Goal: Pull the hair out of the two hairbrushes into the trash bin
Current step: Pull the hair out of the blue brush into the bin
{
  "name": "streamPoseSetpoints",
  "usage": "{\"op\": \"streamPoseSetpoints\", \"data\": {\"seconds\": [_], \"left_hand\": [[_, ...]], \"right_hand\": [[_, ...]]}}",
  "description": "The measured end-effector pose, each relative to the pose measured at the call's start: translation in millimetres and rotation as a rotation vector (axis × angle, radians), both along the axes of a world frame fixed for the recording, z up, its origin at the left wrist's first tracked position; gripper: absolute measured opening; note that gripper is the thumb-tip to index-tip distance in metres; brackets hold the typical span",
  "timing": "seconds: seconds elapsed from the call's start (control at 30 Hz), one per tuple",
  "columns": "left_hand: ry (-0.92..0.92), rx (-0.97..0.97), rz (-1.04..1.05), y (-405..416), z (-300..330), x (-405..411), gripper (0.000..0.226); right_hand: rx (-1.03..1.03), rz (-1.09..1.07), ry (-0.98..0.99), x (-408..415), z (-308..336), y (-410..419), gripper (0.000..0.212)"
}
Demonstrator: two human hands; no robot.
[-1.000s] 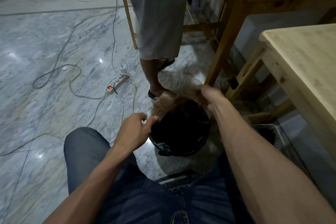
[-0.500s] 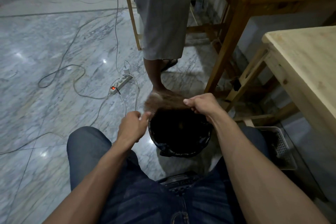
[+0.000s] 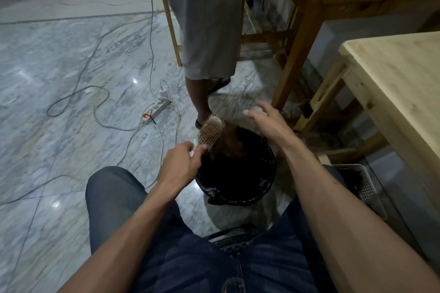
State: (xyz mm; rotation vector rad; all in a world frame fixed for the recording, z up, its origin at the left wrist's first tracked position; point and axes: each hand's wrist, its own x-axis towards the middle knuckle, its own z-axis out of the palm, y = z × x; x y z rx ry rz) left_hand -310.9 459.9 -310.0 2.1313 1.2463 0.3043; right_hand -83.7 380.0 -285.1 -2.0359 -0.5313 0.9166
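The person sits with the trash bin (image 3: 235, 173) on the floor between the knees, which keeps anything that drops inside its black liner. The left hand (image 3: 182, 165) has its grip closed around the handle of a hairbrush (image 3: 210, 132), holding the head tilted up over the bin's far left rim with the bristles turned toward the other hand; that angle leaves the bristle face exposed for pulling. A brown clump of hair (image 3: 228, 143) hangs just beside the brush head, over the bin's mouth; whether it is caught on the bristles or already loose cannot be told. The right hand (image 3: 266, 121) hovers above the bin's far rim with fingers spread and holding nothing, its grip open, which suggests it is either letting go of strands or about to reach in again. Only one brush is in view. A white basket (image 3: 366, 188) sits on the floor against the person's right thigh, under the edge of the wooden surface (image 3: 400, 74).
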Motion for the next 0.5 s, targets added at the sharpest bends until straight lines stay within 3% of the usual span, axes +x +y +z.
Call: {"op": "streamPoseSetpoints", "data": {"seconds": [0.13,0.2,0.27,0.33,0.5], "left_hand": [[-0.008,0.06,-0.043,-6.3,5.2,4.5,0.052],[-0.016,0.075,-0.049,-7.5,6.3,5.8,0.052],[-0.017,0.074,-0.039,-6.3,5.7,5.3,0.051],[0.0,0.054,-0.029,-3.0,3.4,4.8,0.051],[0.01,-0.052,0.08,7.8,-3.3,12.4,0.059]], "right_hand": [[0.063,0.274,0.037,-4.6,-3.1,1.7,0.073],[0.037,0.326,0.0,-9.9,-7.3,4.9,0.049],[0.037,0.24,-0.071,-13.3,-15.5,8.0,0.024],[0.021,0.184,-0.111,-15.5,-18.7,6.8,0.028],[-0.031,0.347,-0.174,-16.0,-5.4,-4.0,0.02]]}}
